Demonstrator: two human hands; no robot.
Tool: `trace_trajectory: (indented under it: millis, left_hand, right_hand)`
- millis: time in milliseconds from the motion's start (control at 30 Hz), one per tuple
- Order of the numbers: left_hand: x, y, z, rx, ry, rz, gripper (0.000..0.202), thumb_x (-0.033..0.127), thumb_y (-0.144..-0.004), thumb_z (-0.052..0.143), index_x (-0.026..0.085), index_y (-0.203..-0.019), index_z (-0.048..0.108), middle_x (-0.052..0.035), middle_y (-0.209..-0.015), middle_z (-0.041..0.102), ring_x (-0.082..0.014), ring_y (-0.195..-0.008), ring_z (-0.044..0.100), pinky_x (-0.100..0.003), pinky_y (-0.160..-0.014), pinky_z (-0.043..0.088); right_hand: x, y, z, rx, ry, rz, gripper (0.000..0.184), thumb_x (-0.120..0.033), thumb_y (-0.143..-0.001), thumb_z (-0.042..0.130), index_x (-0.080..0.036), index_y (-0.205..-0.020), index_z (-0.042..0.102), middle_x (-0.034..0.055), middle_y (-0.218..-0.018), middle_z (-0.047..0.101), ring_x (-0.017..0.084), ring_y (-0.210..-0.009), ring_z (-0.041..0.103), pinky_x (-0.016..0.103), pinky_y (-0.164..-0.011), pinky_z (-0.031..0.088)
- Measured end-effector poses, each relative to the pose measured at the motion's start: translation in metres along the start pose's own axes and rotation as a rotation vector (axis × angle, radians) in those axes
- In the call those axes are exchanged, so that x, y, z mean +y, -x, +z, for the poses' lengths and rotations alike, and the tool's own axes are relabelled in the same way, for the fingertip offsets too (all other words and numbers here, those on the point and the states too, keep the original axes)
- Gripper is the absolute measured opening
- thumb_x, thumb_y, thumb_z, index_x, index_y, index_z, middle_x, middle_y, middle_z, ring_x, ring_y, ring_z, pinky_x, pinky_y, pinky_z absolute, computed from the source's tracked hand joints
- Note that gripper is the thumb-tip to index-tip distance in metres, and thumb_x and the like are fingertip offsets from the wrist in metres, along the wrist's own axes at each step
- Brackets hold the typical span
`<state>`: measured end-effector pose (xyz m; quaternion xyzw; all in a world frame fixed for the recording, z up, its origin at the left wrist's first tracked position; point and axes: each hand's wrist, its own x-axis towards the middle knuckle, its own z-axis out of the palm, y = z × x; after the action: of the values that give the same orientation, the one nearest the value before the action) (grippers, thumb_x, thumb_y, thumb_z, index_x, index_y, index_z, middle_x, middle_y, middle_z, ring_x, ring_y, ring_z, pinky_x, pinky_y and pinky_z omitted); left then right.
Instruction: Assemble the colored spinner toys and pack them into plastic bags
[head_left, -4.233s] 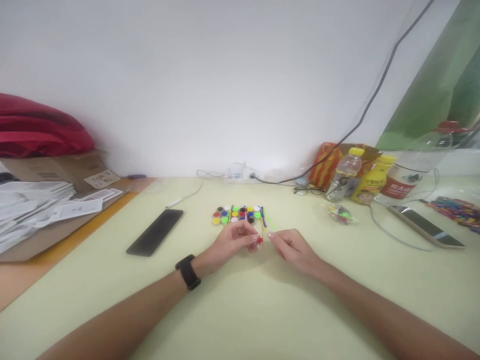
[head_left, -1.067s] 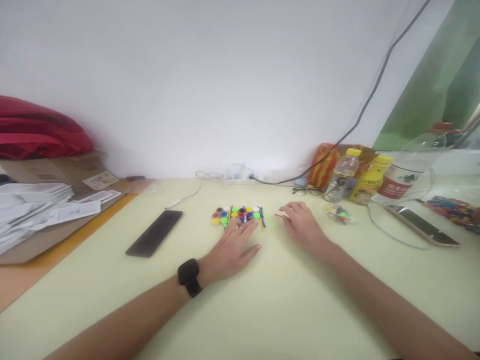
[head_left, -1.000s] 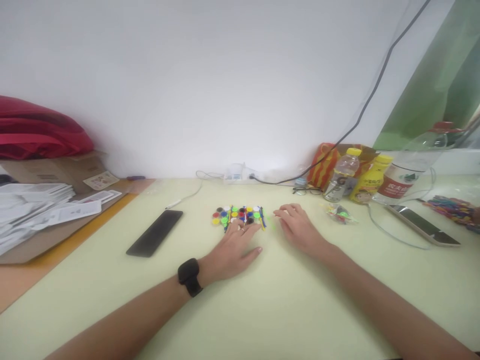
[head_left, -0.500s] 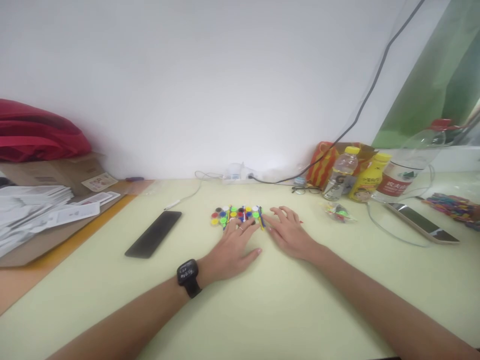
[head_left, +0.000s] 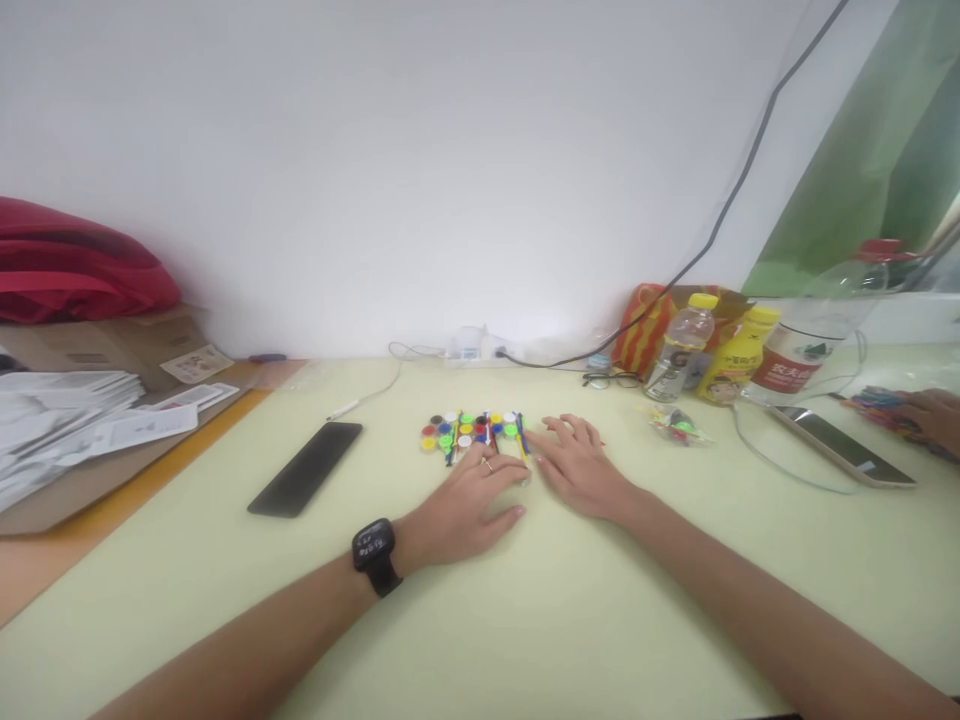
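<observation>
Left hand [head_left: 469, 495], wearing a black wristwatch [head_left: 373, 549], lies palm down on the pale yellow desk [head_left: 525, 620]. Its grip is released and holds nothing. The fingertips are at the near edge of the set of small round coloured plastic discs and thin coloured sticks [head_left: 471, 431]; whether they touch it cannot be told. Right hand [head_left: 576, 465] lies flat just to the right of that set, fingers spread, grip likewise released and empty. The set sits mid-desk, between the hands and the wall, its pieces packed close in rows. Risk noted: the pieces look small, light and loose, so a sideways sweep of either hand would probably break the rows or send discs rolling. A flat black phone [head_left: 306, 481] lies near on the left. A small clear bag of coloured bits [head_left: 679, 425] lies near on the right, and stray pieces could get mixed with it. A thin grey cable [head_left: 780, 470] loops across the desk beyond the bag and could catch a moving forearm. Another person's hand [head_left: 934, 420] is at the far right edge, well apart.
</observation>
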<state>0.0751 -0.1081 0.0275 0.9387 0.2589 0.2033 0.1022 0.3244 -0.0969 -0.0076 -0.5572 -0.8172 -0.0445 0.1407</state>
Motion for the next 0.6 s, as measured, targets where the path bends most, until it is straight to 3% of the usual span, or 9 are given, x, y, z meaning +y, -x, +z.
trace_trajectory:
  millis: [167, 400, 500, 600]
  left_hand:
    - [0.0006, -0.0008, 0.0009, 0.031, 0.006, 0.005, 0.040, 0.026, -0.098, 0.060, 0.025, -0.137, 0.057, -0.0075, -0.139, 0.059, -0.0296, -0.123, 0.051, -0.049, -0.113, 0.039]
    - [0.0017, -0.0011, -0.0001, -0.001, 0.024, 0.014, 0.031, 0.025, -0.100, 0.056, 0.026, -0.131, 0.062, -0.0050, -0.127, 0.066, -0.0270, -0.113, 0.053, -0.045, -0.107, 0.043]
    - [0.0027, -0.0010, 0.0002, -0.004, 0.002, -0.003, 0.039, 0.028, -0.100, 0.057, 0.028, -0.139, 0.057, -0.0048, -0.139, 0.061, -0.0285, -0.118, 0.051, -0.047, -0.109, 0.041]
    - [0.0037, -0.0021, 0.0014, -0.006, -0.062, -0.063, 0.050, 0.039, -0.099, 0.060, 0.030, -0.147, 0.049, -0.0055, -0.155, 0.048, -0.0330, -0.120, 0.049, -0.056, -0.110, 0.037]
  right_hand:
    - [-0.0008, 0.0008, 0.0007, -0.011, 0.014, 0.002, 0.050, -0.045, -0.108, 0.029, -0.039, -0.156, 0.044, 0.0086, -0.157, 0.043, 0.037, -0.145, 0.029, 0.064, -0.118, 0.020]
    - [0.0016, 0.0008, 0.0017, -0.023, -0.015, 0.008, 0.050, -0.047, -0.108, 0.028, -0.036, -0.154, 0.046, 0.0075, -0.157, 0.043, 0.035, -0.146, 0.029, 0.065, -0.120, 0.017]
    - [0.0009, 0.0002, 0.0014, -0.026, -0.009, 0.009, 0.053, -0.048, -0.107, 0.028, -0.035, -0.157, 0.043, 0.0084, -0.159, 0.041, 0.036, -0.147, 0.027, 0.067, -0.121, 0.014]
    - [-0.0019, -0.0006, 0.0013, -0.032, 0.007, 0.019, 0.057, -0.056, -0.106, 0.028, -0.037, -0.158, 0.041, 0.0092, -0.159, 0.041, 0.040, -0.148, 0.025, 0.074, -0.119, 0.007]
